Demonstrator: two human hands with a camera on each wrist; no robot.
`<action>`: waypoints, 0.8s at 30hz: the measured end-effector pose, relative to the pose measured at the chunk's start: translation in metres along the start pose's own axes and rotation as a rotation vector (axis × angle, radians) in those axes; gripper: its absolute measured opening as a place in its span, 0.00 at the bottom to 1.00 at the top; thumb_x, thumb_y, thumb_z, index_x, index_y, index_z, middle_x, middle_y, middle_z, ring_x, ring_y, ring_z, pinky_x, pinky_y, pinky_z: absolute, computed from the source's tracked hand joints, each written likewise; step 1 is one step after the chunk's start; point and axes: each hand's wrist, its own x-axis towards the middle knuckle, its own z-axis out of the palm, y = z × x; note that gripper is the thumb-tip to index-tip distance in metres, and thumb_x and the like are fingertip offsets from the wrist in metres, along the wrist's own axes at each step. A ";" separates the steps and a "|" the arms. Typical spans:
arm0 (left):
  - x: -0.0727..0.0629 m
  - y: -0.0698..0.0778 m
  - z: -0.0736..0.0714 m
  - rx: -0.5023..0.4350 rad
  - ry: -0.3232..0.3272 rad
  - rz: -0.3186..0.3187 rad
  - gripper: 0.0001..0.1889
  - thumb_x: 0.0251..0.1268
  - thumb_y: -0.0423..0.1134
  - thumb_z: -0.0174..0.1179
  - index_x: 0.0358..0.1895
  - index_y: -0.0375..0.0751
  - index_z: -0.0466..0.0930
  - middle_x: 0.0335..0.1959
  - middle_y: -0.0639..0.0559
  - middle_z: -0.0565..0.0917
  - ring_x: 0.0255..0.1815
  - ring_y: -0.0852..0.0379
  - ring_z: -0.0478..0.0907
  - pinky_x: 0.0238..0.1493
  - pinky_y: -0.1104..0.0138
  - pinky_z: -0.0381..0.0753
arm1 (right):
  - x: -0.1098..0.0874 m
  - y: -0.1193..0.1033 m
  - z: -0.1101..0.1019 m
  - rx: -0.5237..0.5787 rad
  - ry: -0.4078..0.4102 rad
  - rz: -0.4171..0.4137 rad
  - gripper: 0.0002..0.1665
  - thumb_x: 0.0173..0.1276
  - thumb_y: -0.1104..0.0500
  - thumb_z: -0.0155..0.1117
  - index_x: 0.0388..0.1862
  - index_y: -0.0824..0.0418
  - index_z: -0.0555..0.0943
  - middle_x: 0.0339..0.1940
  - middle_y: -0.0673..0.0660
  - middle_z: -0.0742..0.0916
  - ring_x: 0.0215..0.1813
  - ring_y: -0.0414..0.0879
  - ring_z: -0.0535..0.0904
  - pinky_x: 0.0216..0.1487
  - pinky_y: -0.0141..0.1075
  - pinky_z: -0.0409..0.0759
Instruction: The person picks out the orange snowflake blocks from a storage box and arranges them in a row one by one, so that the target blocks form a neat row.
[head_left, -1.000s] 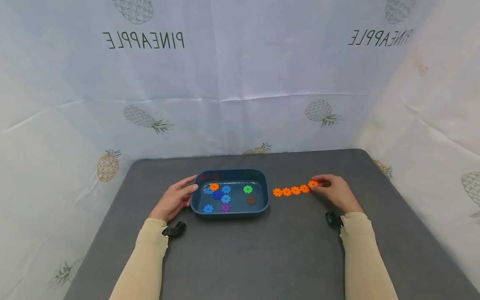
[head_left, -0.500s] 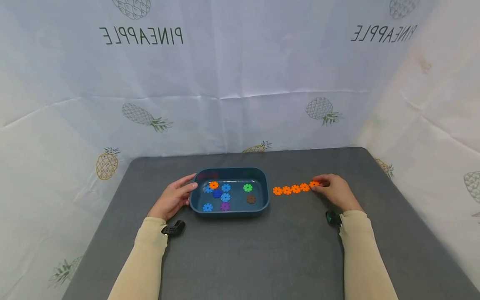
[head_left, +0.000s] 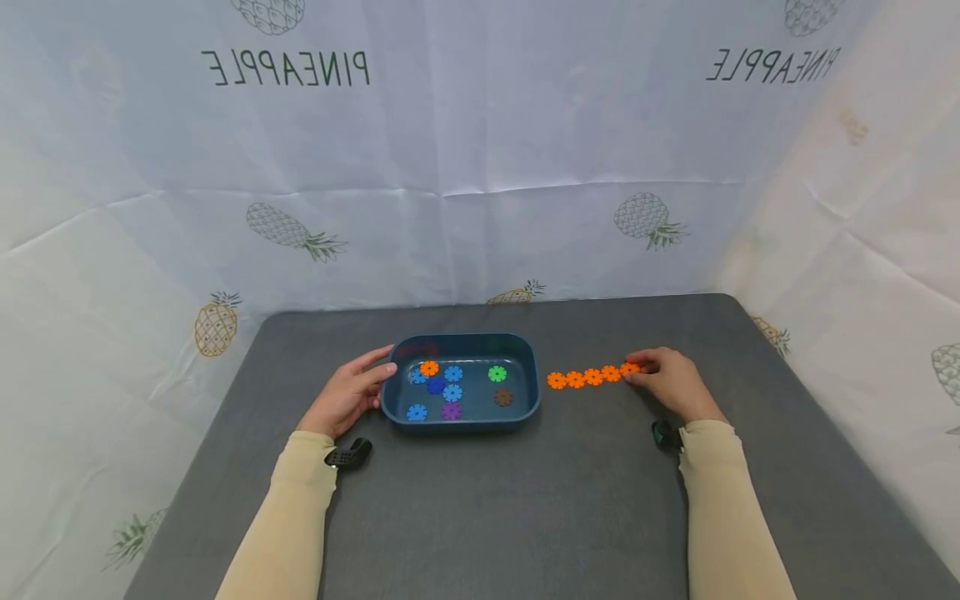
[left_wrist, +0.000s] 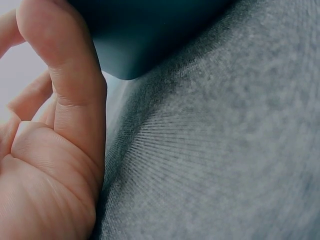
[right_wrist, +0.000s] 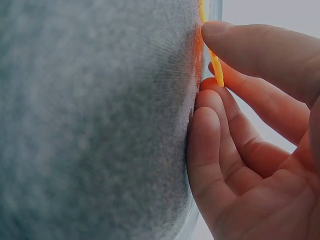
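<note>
In the head view, my left hand (head_left: 351, 395) holds the left end of a dark blue plastic tray (head_left: 461, 427), thumb at the rim. The left wrist view shows the thumb (left_wrist: 75, 85) against the tray's corner (left_wrist: 132, 55). To the right of the tray, several orange snowflake-shaped plastic discs (head_left: 575, 380) lie in a row on the table. My right hand (head_left: 671, 385) pinches the orange disc (head_left: 630, 368) at the row's right end. Seen edge-on in the right wrist view, this disc (right_wrist: 217, 70) sits between thumb and fingers, close over the table.
Inside the tray lie several light blue discs (head_left: 452, 393), a dark blue one (head_left: 436, 385), and single orange (head_left: 429, 368), purple (head_left: 451, 412), green (head_left: 497, 374) and brown (head_left: 503, 397) ones. A white pineapple-print curtain (head_left: 525, 242) stands behind the grey table (head_left: 502, 517).
The pinched orange disc has shifted slightly right and down, more in line with the row. My left hand stays on the tray, and the head view has tilted a little.
</note>
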 end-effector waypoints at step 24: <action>0.002 -0.001 0.001 0.000 0.000 0.011 0.37 0.79 0.55 0.66 0.85 0.55 0.66 0.44 0.53 0.87 0.33 0.58 0.82 0.36 0.68 0.83 | -0.008 -0.045 -0.003 -0.026 -0.010 -0.118 0.28 0.79 0.52 0.70 0.72 0.63 0.81 0.66 0.68 0.83 0.62 0.65 0.83 0.60 0.60 0.84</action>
